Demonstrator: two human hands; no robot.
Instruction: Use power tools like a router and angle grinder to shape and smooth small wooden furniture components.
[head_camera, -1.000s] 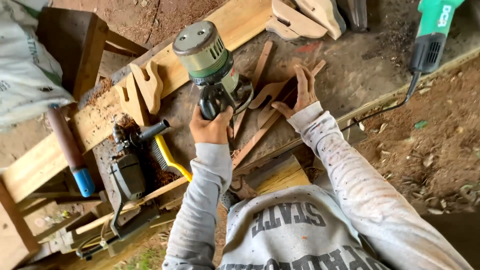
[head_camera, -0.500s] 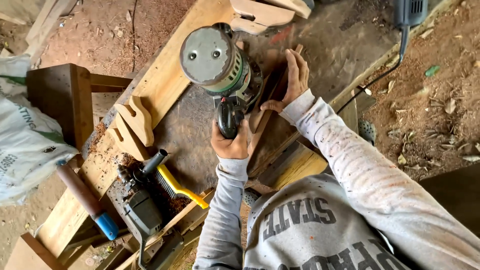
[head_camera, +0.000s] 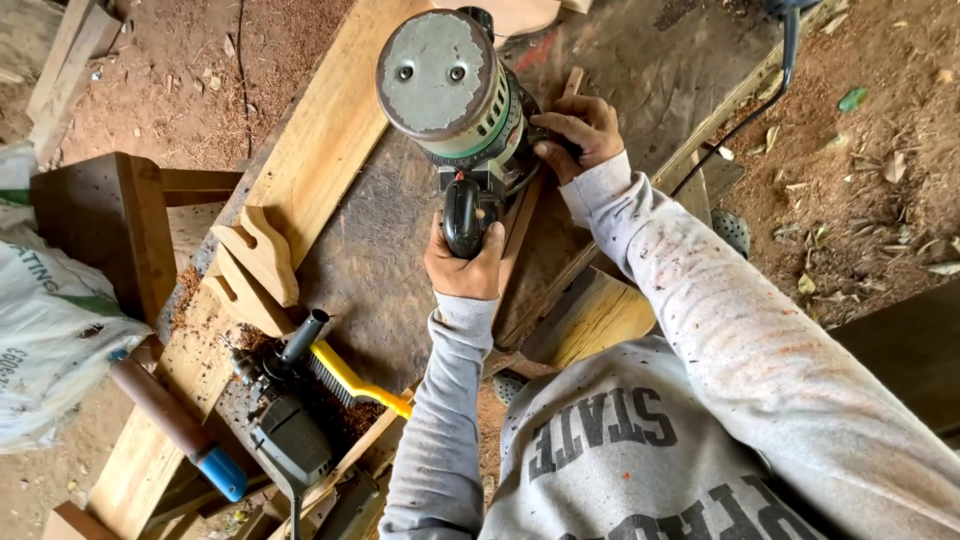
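Observation:
A green and grey wood router (head_camera: 455, 85) stands on the dark workbench top (head_camera: 380, 250), over thin curved wooden pieces (head_camera: 520, 225). My left hand (head_camera: 465, 262) is closed around the router's black near handle. My right hand (head_camera: 577, 132) grips the router's far side, beside the motor body. Both sleeves are grey and speckled with paint.
Two cut wooden shapes (head_camera: 255, 265) lie on a long pale plank (head_camera: 320, 140) at the bench's left. A black power tool (head_camera: 290, 430), a yellow-handled wire brush (head_camera: 355, 380) and a blue-tipped tool handle (head_camera: 180, 430) sit nearby. A white sack (head_camera: 45, 310) and a wooden stool (head_camera: 100, 225) stand left.
My right hand left the flat wooden pieces and took hold of the router's far side. The router moved along the workpiece and the view drew closer.

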